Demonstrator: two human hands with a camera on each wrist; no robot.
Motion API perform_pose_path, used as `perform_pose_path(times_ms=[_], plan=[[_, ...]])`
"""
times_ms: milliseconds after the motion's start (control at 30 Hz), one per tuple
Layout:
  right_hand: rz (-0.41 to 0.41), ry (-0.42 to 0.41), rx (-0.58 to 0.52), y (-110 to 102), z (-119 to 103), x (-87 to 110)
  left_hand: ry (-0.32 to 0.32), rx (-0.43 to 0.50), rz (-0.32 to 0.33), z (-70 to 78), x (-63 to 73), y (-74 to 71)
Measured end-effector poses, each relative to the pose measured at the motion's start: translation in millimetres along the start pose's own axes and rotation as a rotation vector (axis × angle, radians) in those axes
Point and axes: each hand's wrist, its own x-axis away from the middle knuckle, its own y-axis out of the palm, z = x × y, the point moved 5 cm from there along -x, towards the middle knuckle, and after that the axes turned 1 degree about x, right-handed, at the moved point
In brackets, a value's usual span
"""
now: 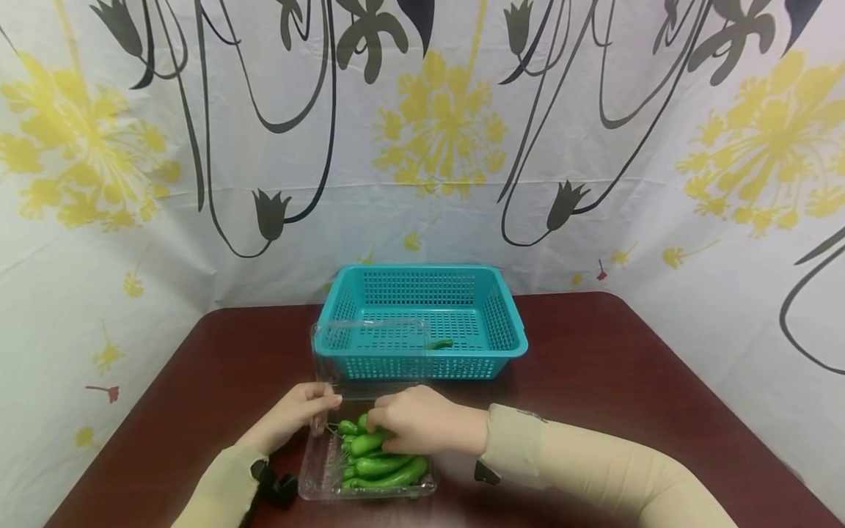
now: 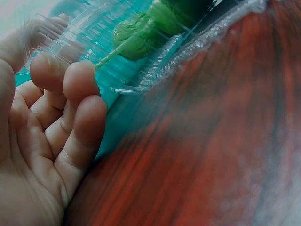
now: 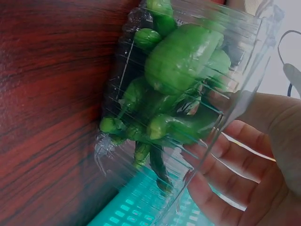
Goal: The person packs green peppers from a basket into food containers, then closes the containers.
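Several green peppers lie heaped in a clear plastic clamshell container, its transparent lid raised at the back. At the container's far left corner, my left hand pinches the plastic edge between thumb and fingers. In the left wrist view, a pepper's stem shows right beside those fingertips. My right hand reaches over the far right part of the heap, fingers bent down. Through the plastic in the right wrist view, a pepper lies between thumb and fingers, partly hidden.
Behind the container stands a turquoise perforated basket, with a green pepper inside it. The raised lid overlaps the basket's left front. Both stand on a dark red-brown table, backed by a patterned white cloth.
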Motion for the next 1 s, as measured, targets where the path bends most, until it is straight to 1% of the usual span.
perform_pose_path(times_ms=[100, 300, 467, 567, 767, 1000], plan=[[0.001, 0.002, 0.005, -0.5, 0.2, 0.8, 0.007, 0.001, -0.004, 0.9, -0.1, 0.2], [-0.012, 0.012, -0.009, -0.4, 0.7, 2.6, -0.005, 0.000, -0.002, -0.1, -0.6, -1.0], [0.014, -0.001, -0.031, -6.6, 2.6, 6.0, 0.001, 0.000, -0.001, -0.2, 0.4, -0.3], [0.042, 0.012, -0.069, -17.3, 8.5, 10.5, 0.010, 0.000, 0.001, 0.1, 1.0, 1.0], [0.148, 0.062, -0.091, -46.8, 29.5, 24.0, 0.027, -0.003, 0.004, 1.8, 1.8, 2.1], [0.276, 0.169, -0.145, -83.7, 62.5, 44.0, 0.034, 0.002, 0.001, 3.5, 2.5, 2.1]])
